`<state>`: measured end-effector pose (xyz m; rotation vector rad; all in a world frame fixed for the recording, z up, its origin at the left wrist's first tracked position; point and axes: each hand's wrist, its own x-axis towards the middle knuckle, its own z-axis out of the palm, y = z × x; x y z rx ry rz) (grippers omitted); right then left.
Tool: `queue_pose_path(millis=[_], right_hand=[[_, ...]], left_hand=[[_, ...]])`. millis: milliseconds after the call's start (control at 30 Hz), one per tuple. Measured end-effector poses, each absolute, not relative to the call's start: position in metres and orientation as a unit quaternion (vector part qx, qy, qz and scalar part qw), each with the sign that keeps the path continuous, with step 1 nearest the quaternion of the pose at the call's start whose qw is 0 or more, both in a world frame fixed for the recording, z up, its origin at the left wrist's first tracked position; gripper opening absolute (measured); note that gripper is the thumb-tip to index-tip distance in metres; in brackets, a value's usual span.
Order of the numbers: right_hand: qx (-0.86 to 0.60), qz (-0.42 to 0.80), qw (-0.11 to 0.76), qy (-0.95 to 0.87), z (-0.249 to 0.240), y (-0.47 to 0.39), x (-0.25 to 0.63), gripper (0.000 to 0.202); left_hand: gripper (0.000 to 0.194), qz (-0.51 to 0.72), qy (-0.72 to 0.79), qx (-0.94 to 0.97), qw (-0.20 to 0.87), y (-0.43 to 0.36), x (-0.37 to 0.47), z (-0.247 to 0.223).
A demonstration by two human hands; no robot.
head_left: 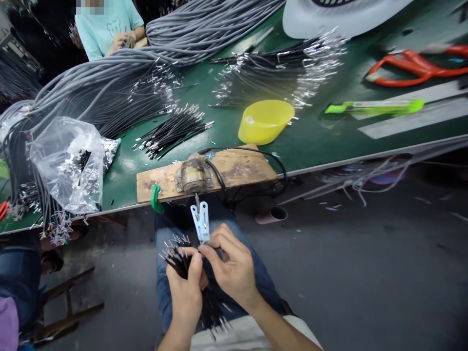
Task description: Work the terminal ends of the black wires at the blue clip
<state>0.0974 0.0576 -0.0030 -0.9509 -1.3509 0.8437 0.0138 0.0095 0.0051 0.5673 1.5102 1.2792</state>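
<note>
Black wire bundle (179,261) in the left hand (186,290), above the lap

From my distant seat, I look first at the bundle, which is over the jeans (261,280), just below the tabletop's (310,146) near edge. I judge it to be light. Each wire seems thin and springy, so it should bend without breaking; the smooth coating may let single wires slide out. The pale, bright ends look to me the most delicate part. I would therefore hold it around the middle and leave both ends free, with moderate pressure.

The left hand does so: its fingers are wrapped around the bundle, thumb uppermost, and wire ends spread out above and below the grip. The right hand (234,265) comes from the other side, wrist bent inward, its thumb and forefinger near each other at the lower end of a pale blue clothes peg (200,222). I cannot tell whether these fingertips are closed on something.

Above the peg, a round device (193,175) sits on a wooden board (241,165) at the edge. Beyond it lie more short wires (173,129) and, to their right, a yellow cup (266,122).
</note>
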Motion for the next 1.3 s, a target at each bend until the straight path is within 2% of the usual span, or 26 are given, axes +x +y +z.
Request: queue_pose_path(millis=[133,233,300,500,667,733,800,867,900,967,1067,1133,1200,1300], right_hand=[[-0.363,0.537,0.574,-0.500,-0.012,0.055,0.098,0.018],[-0.312,0.705,0.516,-0.374,-0.019,0.054,0.097,0.024],[-0.298,0.747,0.495,-0.329,-0.021,0.054,0.098,0.029],[-0.323,0.641,0.531,-0.451,-0.016,0.062,0.110,0.016],[-0.349,0.698,0.512,-0.360,-0.016,0.057,0.100,0.027],[-0.391,0.620,0.554,-0.395,-0.015,0.052,0.097,0.024],[-0.423,0.481,0.611,-0.465,-0.014,0.050,0.097,0.019],[-0.420,0.399,0.629,-0.518,-0.013,0.051,0.101,0.017],[-0.405,0.411,0.621,-0.531,-0.012,0.053,0.104,0.017],[-0.352,0.532,0.565,-0.523,-0.011,0.060,0.111,0.017],[-0.256,0.753,0.422,-0.435,-0.010,0.074,0.120,0.028],[-0.229,0.821,0.349,-0.390,-0.009,0.085,0.124,0.034],[-0.241,0.835,0.333,-0.366,-0.005,0.095,0.124,0.035],[-0.271,0.815,0.392,-0.329,0.004,0.109,0.120,0.037]], left_hand=[[0.038,0.538,0.586,0.209,0.568,0.008,0.014,-0.001],[0.038,0.534,0.572,0.210,0.587,0.009,0.011,-0.003],[0.039,0.522,0.573,0.212,0.595,0.010,0.009,-0.002],[0.040,0.503,0.580,0.206,0.606,0.011,0.007,0.000],[0.038,0.509,0.585,0.224,0.590,0.011,0.010,-0.003],[0.038,0.519,0.607,0.234,0.555,0.011,0.010,-0.004],[0.037,0.517,0.618,0.251,0.536,0.011,0.008,-0.005],[0.034,0.507,0.615,0.267,0.542,0.010,0.006,-0.005],[0.033,0.502,0.611,0.269,0.549,0.010,0.004,-0.005],[0.032,0.504,0.611,0.274,0.545,0.011,-0.001,-0.006],[0.029,0.516,0.615,0.298,0.517,0.021,-0.011,-0.009],[0.028,0.507,0.616,0.300,0.522,0.030,-0.019,-0.011],[0.028,0.482,0.619,0.292,0.547,0.036,-0.025,-0.010],[0.027,0.479,0.619,0.304,0.543,0.036,-0.030,-0.006]])
